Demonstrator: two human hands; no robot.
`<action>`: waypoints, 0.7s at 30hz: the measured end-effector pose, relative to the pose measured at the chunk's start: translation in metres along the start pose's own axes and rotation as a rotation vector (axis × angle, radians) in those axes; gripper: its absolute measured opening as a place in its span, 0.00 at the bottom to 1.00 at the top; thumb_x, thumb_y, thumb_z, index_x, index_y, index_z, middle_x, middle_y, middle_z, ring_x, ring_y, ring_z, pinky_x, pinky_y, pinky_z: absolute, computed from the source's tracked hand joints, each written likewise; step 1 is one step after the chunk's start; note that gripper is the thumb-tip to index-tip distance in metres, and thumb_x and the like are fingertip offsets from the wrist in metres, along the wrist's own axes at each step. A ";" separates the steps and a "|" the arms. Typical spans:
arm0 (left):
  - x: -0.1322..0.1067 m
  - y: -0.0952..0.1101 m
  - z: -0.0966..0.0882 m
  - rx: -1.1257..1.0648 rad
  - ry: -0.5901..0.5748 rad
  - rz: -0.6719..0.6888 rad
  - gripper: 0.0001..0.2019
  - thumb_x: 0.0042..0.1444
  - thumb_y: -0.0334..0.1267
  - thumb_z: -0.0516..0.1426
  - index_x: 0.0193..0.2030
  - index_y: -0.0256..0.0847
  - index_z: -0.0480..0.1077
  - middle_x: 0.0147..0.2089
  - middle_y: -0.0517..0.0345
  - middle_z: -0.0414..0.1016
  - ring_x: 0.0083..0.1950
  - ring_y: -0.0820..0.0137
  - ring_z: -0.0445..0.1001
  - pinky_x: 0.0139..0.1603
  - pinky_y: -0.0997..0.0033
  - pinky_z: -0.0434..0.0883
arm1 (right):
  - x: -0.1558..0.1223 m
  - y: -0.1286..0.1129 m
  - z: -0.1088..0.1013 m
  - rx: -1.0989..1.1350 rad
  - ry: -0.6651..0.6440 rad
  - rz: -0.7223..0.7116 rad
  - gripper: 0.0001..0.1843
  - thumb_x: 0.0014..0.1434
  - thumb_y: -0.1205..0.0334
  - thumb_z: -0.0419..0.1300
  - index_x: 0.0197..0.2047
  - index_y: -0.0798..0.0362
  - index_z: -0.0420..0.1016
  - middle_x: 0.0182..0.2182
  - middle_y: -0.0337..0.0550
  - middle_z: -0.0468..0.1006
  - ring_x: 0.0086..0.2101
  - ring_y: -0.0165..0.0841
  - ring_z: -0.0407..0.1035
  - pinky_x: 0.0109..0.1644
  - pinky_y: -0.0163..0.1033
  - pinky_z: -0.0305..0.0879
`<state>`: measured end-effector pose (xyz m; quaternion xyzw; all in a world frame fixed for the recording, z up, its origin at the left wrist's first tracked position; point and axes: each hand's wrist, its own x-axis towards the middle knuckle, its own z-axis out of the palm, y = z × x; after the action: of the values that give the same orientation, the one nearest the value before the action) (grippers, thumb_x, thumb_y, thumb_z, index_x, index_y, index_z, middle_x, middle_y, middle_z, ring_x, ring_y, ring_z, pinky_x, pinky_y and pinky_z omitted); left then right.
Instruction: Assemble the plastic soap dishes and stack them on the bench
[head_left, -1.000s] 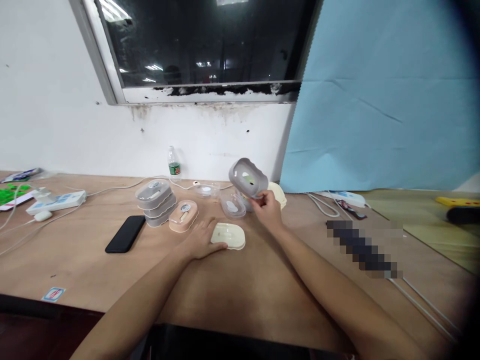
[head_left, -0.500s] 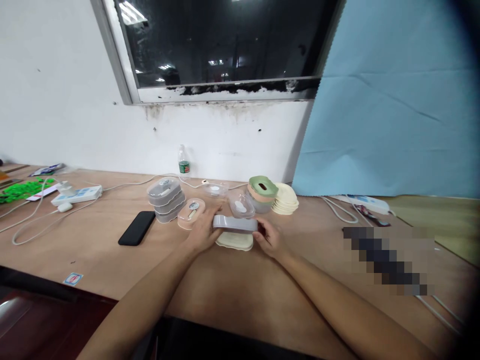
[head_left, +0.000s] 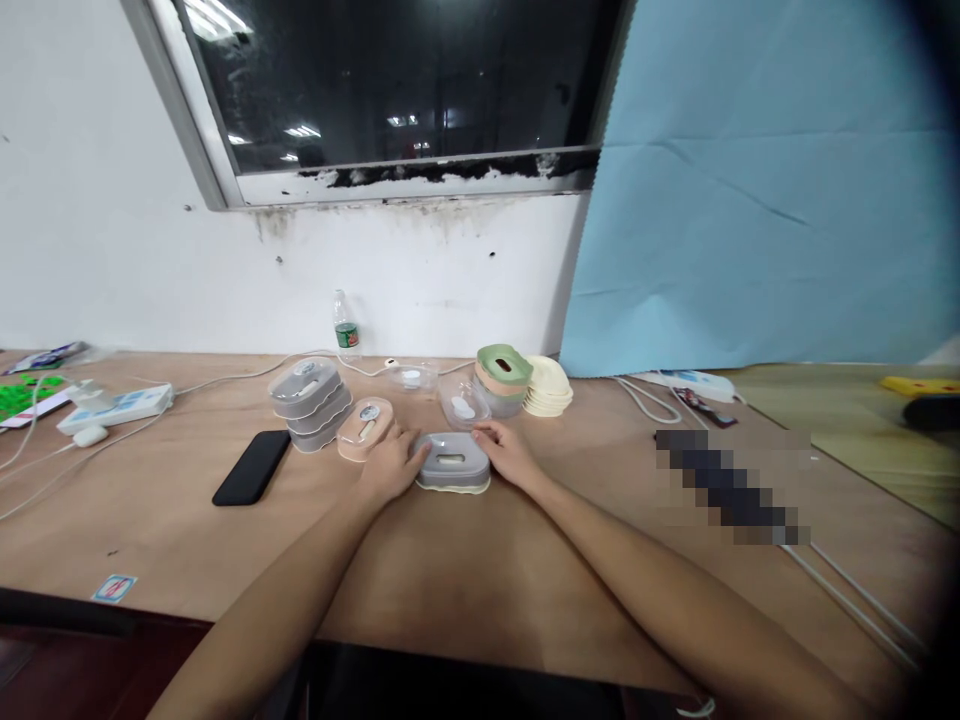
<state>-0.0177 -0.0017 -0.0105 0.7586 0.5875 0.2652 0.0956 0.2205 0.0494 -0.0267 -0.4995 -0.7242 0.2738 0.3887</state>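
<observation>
A grey oval plastic shell (head_left: 453, 460) sits on a cream oval base (head_left: 457, 487) in the middle of the wooden table (head_left: 480, 570). My left hand (head_left: 391, 466) grips the shell's left end. The shell's right end is gripped by my right hand (head_left: 507, 454). Both hands curl their fingers around it. A peach closed box (head_left: 365, 428) lies just left of my left hand.
A stack of grey boxes (head_left: 309, 400) and a black phone (head_left: 251, 467) lie to the left. Clear lids (head_left: 462, 404), coloured shells (head_left: 502, 377) and cream bases (head_left: 549, 385) stand behind. A bottle (head_left: 346, 326), power strips (head_left: 112, 405) and cables (head_left: 825, 585) edge the table.
My right hand brought the grey shell down from the air onto the cream base. My left hand moved from the base to the shell's left end.
</observation>
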 end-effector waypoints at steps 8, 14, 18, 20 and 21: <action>0.000 0.000 0.001 -0.100 -0.078 0.097 0.22 0.63 0.46 0.46 0.62 0.44 0.61 0.57 0.51 0.69 0.55 0.62 0.69 0.58 0.60 0.65 | -0.003 0.001 -0.007 -0.108 -0.058 -0.069 0.15 0.56 0.51 0.56 0.40 0.53 0.72 0.19 0.31 0.65 0.22 0.29 0.61 0.26 0.32 0.53; 0.000 0.002 -0.001 -0.091 -0.101 0.120 0.21 0.62 0.49 0.47 0.58 0.44 0.65 0.55 0.52 0.71 0.54 0.62 0.70 0.57 0.60 0.66 | -0.001 -0.003 -0.010 -0.094 -0.043 -0.137 0.22 0.59 0.50 0.53 0.52 0.53 0.68 0.20 0.32 0.65 0.24 0.30 0.62 0.30 0.34 0.58; 0.001 0.000 0.001 -0.090 -0.102 0.118 0.22 0.63 0.51 0.46 0.58 0.44 0.65 0.54 0.52 0.70 0.54 0.62 0.70 0.57 0.60 0.66 | 0.007 -0.002 -0.009 -0.110 -0.039 -0.110 0.22 0.62 0.54 0.51 0.57 0.53 0.66 0.26 0.37 0.73 0.28 0.32 0.67 0.34 0.36 0.61; 0.000 0.000 0.000 -0.099 -0.103 0.122 0.23 0.63 0.53 0.46 0.58 0.43 0.64 0.54 0.51 0.70 0.55 0.61 0.69 0.57 0.59 0.65 | 0.010 0.000 -0.008 -0.136 -0.060 -0.107 0.19 0.61 0.56 0.51 0.53 0.52 0.69 0.30 0.40 0.76 0.30 0.33 0.68 0.36 0.37 0.61; 0.000 0.001 0.000 -0.107 -0.102 0.124 0.24 0.63 0.53 0.45 0.58 0.43 0.64 0.54 0.51 0.70 0.55 0.61 0.69 0.58 0.60 0.65 | 0.011 0.002 -0.007 -0.153 -0.063 -0.111 0.17 0.61 0.56 0.51 0.50 0.52 0.71 0.31 0.41 0.76 0.31 0.33 0.69 0.37 0.37 0.61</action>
<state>-0.0170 -0.0020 -0.0102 0.7998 0.5188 0.2626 0.1492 0.2252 0.0601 -0.0212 -0.4780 -0.7814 0.2112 0.3411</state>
